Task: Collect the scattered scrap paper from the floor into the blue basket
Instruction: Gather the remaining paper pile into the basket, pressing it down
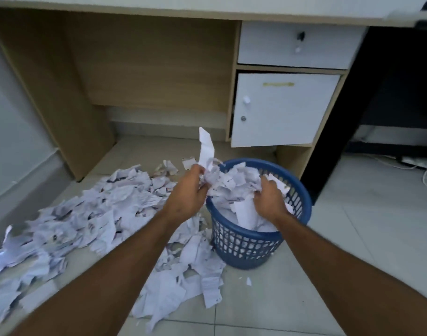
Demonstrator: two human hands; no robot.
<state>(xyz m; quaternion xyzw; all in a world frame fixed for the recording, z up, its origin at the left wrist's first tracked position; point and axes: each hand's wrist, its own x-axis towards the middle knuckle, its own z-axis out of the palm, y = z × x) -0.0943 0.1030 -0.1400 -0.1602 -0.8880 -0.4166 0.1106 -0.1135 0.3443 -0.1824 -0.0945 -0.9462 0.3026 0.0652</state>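
The blue basket [246,248] stands on the tiled floor, part full of white scrap. Over its mouth I hold a bundle of scrap paper [229,183] between both hands. My left hand [187,194] grips the bundle's left side at the basket's left rim; a long strip sticks up from it. My right hand [269,197] clutches the right side, above the basket's inside. A wide heap of torn paper [93,214] lies on the floor to the left, and more pieces [190,270] lie against the basket's front left.
A wooden desk [139,69] rises behind, with an open leg space and a white drawer and cabinet door [280,107] just past the basket. A black panel [328,154] stands to the right. White cables [423,166] lie on the floor at far right.
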